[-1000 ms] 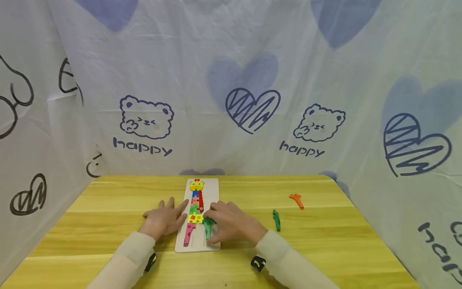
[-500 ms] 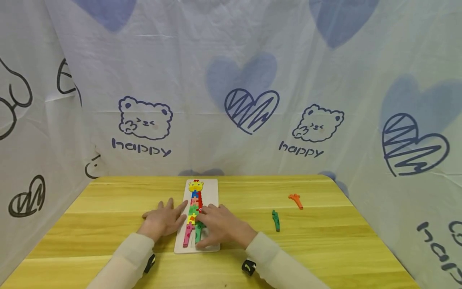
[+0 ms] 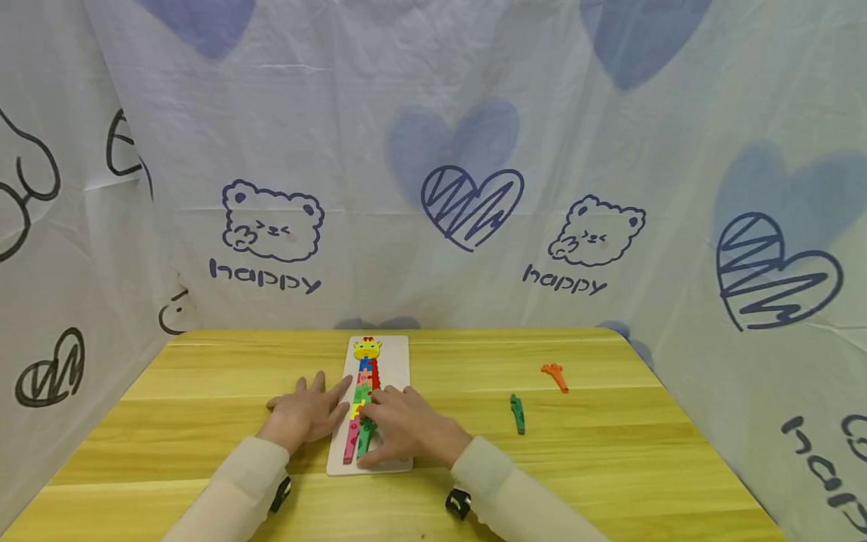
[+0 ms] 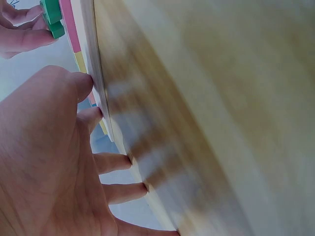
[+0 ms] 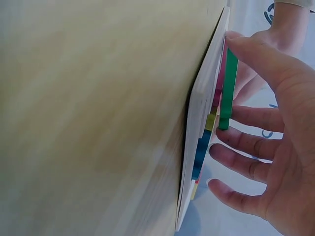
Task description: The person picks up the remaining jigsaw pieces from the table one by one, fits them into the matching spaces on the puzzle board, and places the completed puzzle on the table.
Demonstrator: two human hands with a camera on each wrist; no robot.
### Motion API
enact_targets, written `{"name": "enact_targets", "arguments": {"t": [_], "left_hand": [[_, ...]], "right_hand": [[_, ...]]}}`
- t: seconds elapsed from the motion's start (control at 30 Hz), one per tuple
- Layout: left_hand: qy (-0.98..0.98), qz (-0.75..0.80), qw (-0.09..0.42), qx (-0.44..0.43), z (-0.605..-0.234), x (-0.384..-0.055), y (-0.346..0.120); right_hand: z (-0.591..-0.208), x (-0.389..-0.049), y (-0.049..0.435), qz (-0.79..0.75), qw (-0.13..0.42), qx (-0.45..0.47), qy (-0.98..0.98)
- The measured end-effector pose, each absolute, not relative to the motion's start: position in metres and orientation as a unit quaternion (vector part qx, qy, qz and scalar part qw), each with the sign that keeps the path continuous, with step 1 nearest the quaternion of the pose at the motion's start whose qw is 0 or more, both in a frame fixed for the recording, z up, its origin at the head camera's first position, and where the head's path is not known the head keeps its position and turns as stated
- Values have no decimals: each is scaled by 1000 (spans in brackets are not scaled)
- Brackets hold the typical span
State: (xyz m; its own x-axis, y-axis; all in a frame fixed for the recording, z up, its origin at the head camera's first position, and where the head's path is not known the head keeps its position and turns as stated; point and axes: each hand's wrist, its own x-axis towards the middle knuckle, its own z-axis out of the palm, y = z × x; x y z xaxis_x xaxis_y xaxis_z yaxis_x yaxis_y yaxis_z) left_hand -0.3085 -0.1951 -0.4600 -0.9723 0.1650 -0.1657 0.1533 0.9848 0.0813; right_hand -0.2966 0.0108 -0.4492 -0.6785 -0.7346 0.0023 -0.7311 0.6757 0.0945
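Observation:
A white puzzle board (image 3: 396,361) lies on the table with a giraffe puzzle on it: a yellow head (image 3: 368,348), a neck of coloured pieces, a red mane strip (image 3: 375,374) and a pink leg piece (image 3: 351,440). My right hand (image 3: 412,429) pinches a green leg piece (image 5: 229,86) lengthwise between thumb and fingers. That piece is just above the board, close to the pink leg's right side. My left hand (image 3: 305,415) has its fingers spread, with thumb and index finger against the board's left edge (image 4: 93,54). The right fingers partly cover the yellow body piece (image 3: 357,410).
To the right of the board lie another green piece (image 3: 518,414) and, farther back, an orange piece (image 3: 555,378). White cloth (image 3: 379,286) with hearts and bears hangs behind the wooden table (image 3: 460,354).
My right hand has moved left across the board with the green leg piece, from its right part to beside the pink leg. The left hand has stayed at the board's edge.

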Motion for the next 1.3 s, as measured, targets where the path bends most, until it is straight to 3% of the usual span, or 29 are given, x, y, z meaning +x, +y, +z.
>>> {"name": "enact_targets", "arguments": {"t": [1.3], "left_hand": [[992, 36, 83, 83, -462, -310, -197]], "right_hand": [[-444, -309, 15, -11, -9, 384, -923]]}}
